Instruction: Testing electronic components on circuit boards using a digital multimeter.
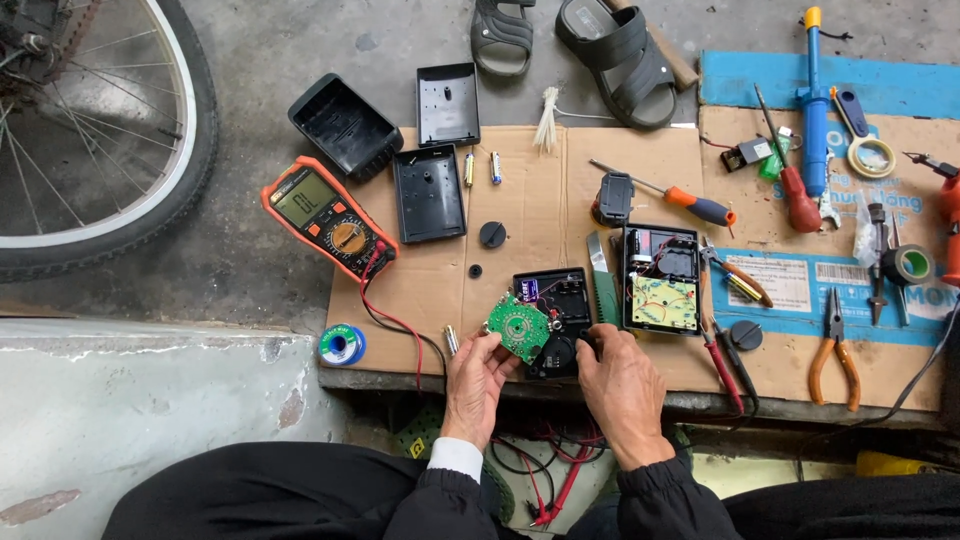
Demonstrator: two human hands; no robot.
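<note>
Green round circuit board (518, 326), light and fragile, pinched edgewise in my left hand (474, 378); my right hand (622, 385) grips the open black plastic case (556, 318).

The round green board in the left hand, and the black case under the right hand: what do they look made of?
The round green circuit board held by the left hand looks like rigid laminate with a glossy green coating and pale ring-shaped traces. The open black case that the right hand touches looks like moulded plastic, matt, with thin walls; probably, not certainly.
</note>
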